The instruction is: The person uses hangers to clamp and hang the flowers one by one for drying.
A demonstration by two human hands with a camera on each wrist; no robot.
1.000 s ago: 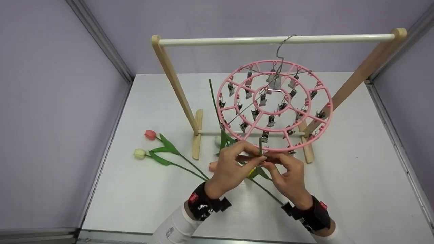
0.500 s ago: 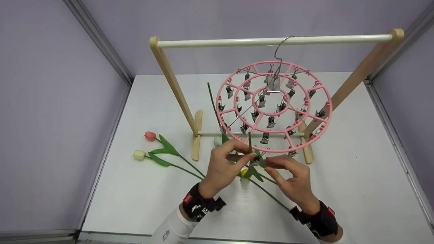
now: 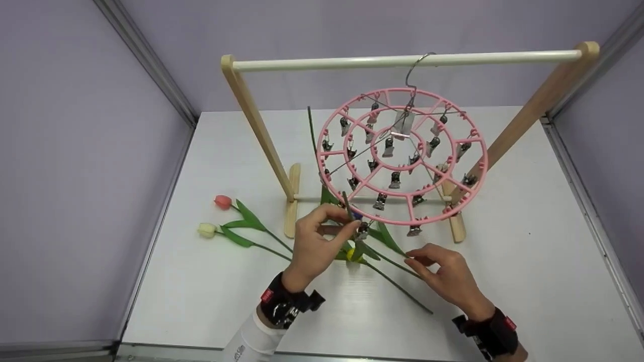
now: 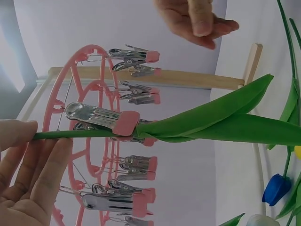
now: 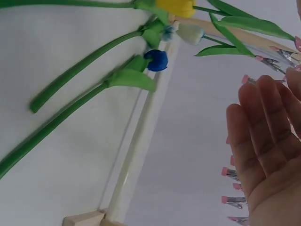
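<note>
A pink round clip hanger (image 3: 397, 221) hangs by its hook from the white rail (image 3: 322, 63) of a wooden rack. My left hand (image 3: 347, 227) pinches the green stem (image 3: 345, 203) of an artificial tulip just under the hanger's near-left rim. In the left wrist view a pink-tipped metal clip (image 4: 101, 117) grips that stem (image 4: 84, 134), with my fingers (image 4: 35, 160) on its end and its leaves (image 4: 221, 120) pointing away. My right hand (image 3: 417, 259) hovers open and empty over the table to the right, close to loose stems; its palm (image 5: 265, 141) shows in the right wrist view.
A red tulip (image 3: 223, 201) and a white tulip (image 3: 207, 229) lie at the left of the white table. A yellow tulip (image 3: 350, 253) and long stems (image 3: 400, 289) lie between my hands. A blue tulip (image 5: 156, 60) lies by the rack's base bar (image 5: 141, 136). Lilac walls enclose the table.
My right hand let go at the clip and drew back down to the right. My left hand moved left with the stem, and the hanger swung and tilted toward the left.
</note>
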